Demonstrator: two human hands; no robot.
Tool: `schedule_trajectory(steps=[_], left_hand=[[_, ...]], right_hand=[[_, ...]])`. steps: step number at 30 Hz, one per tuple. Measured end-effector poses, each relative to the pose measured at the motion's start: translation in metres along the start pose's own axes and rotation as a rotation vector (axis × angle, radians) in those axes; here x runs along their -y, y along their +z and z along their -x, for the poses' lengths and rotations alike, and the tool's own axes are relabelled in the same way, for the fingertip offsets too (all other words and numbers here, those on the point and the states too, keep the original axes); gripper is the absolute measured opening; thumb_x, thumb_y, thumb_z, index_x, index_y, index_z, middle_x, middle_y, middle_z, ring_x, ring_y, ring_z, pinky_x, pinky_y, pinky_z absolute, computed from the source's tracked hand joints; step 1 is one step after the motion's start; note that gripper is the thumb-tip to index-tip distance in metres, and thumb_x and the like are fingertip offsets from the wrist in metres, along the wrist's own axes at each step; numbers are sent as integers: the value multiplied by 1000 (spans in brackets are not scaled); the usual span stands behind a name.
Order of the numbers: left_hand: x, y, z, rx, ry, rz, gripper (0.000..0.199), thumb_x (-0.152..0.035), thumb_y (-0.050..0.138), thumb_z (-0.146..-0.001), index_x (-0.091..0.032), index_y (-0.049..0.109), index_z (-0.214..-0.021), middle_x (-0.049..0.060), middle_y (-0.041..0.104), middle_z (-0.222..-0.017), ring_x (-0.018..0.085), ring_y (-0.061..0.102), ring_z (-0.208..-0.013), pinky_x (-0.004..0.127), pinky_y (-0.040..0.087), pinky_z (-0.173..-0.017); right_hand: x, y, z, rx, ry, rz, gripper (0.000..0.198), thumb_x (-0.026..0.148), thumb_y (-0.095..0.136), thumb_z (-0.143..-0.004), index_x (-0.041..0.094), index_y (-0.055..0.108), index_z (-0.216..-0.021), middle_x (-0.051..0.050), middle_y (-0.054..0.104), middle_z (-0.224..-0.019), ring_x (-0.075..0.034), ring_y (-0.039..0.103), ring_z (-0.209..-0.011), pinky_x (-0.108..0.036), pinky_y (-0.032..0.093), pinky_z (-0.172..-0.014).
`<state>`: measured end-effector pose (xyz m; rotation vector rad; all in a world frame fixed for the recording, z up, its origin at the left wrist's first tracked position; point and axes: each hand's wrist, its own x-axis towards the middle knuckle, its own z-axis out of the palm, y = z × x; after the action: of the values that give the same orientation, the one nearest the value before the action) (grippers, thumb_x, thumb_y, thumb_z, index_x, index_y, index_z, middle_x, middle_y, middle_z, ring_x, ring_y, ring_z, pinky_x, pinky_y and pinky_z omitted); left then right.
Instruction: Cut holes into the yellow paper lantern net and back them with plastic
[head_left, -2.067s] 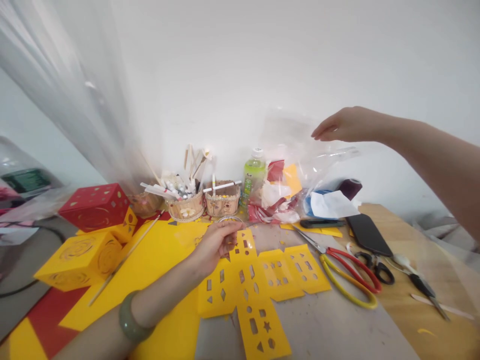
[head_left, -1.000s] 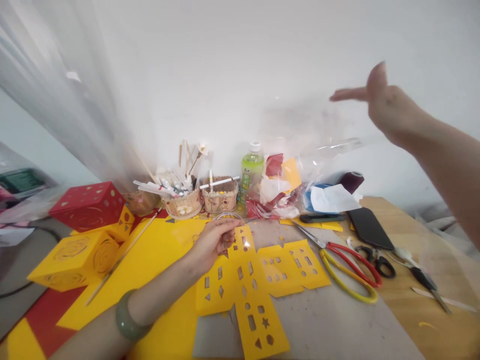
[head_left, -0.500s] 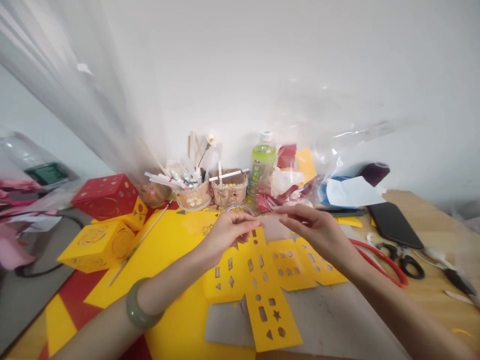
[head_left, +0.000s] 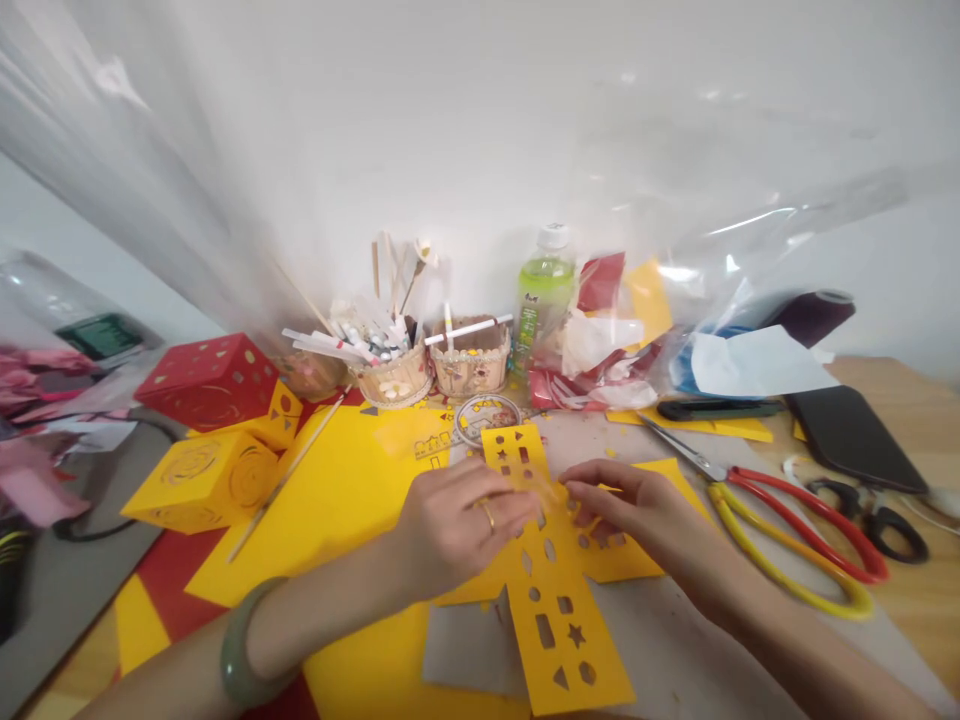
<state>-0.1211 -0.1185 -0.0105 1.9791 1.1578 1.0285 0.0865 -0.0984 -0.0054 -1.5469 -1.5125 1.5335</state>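
Across the cluttered counter [head_left: 919, 400], the right hand [head_left: 637, 508] has dropped beside the left hand [head_left: 461, 520], so both now work above the yellow cutout [head_left: 553, 578], seemingly pinching clear film [head_left: 553, 500].

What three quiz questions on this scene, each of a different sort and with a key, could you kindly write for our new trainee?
1. Multiple choice: what lies beneath the person's left hand and right hand?
A) a folded newspaper
B) a yellow sheet with cut-out shapes
C) a blue towel

2. True or false: the scissors have one red handle and one yellow handle.

3. Fill in the blank: the person wears a green bangle on the ____ wrist.

Key: 1. B; 2. True; 3. left
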Motion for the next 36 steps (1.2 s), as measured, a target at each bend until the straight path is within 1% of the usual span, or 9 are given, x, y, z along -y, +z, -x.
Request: schedule_trajectory(steps=[4,7,10,12,17,20,23,25,36], left_hand=[[10,6,21,-24,73,-203,15,-23,65,-76,-28,74,-87,8,69,-70,20,59,-66,31,43,-65],[16,11,29,-102,361,-378,20,-21,57,-82,-26,71,-96,6,70,-70,19,62,-67,29,46,-63],[17,12,27,-137,687,-511,26,-15,43,-88,-15,68,-93,6,69,-67,16,61,-60,26,48,-57],[15,10,22,-121,795,-569,29,-12,37,-89,-9,66,-87,5,68,-65,14,59,-56,25,48,-53],[12,9,18,-140,779,-576,33,-12,31,-91,-9,62,-82,3,66,-62,13,60,-55,23,49,-51],[15,11,21,-160,736,-547,32,-12,32,-91,-12,62,-79,3,68,-65,12,61,-58,23,49,-51],[18,12,25,-202,688,-512,32,-12,33,-91,-12,62,-79,3,70,-70,12,62,-61,23,50,-53],[19,13,27,-164,653,-521,31,-12,34,-91,-11,64,-82,3,71,-73,12,64,-64,22,51,-54],[21,20,33,-143,681,-606,31,-13,35,-92,-11,64,-85,4,72,-77,14,65,-67,24,53,-56]], right_hand=[[-13,7,7,66,8,-92,24,41,67,-66,20,58,-71,3,57,-62,-11,54,-57,-24,45,-55],[-18,11,12,77,34,-111,23,37,70,-61,19,55,-65,2,56,-62,-11,54,-60,-23,43,-55],[-22,13,15,36,58,-80,19,35,67,-63,18,59,-65,1,57,-65,-11,53,-61,-22,43,-57],[-24,14,16,7,64,-104,19,35,66,-66,17,61,-67,2,57,-65,-10,53,-61,-21,44,-58],[-31,14,18,-28,-131,-25,17,33,66,-70,18,61,-74,0,61,-70,-12,59,-64,-20,50,-58],[-36,14,21,-71,-412,208,5,22,59,-77,19,62,-79,-1,63,-71,-11,60,-63,-18,51,-55],[-42,14,24,-149,-732,424,16,11,54,-80,21,62,-89,-1,63,-82,-9,63,-71,-16,52,-61],[-46,14,24,-185,-843,531,20,8,53,-81,21,61,-94,-2,63,-87,-9,63,-75,-16,53,-64],[-64,10,28,-237,-946,795,26,11,41,-89,19,57,-107,-7,64,-94,-15,64,-81,-24,55,-65]])
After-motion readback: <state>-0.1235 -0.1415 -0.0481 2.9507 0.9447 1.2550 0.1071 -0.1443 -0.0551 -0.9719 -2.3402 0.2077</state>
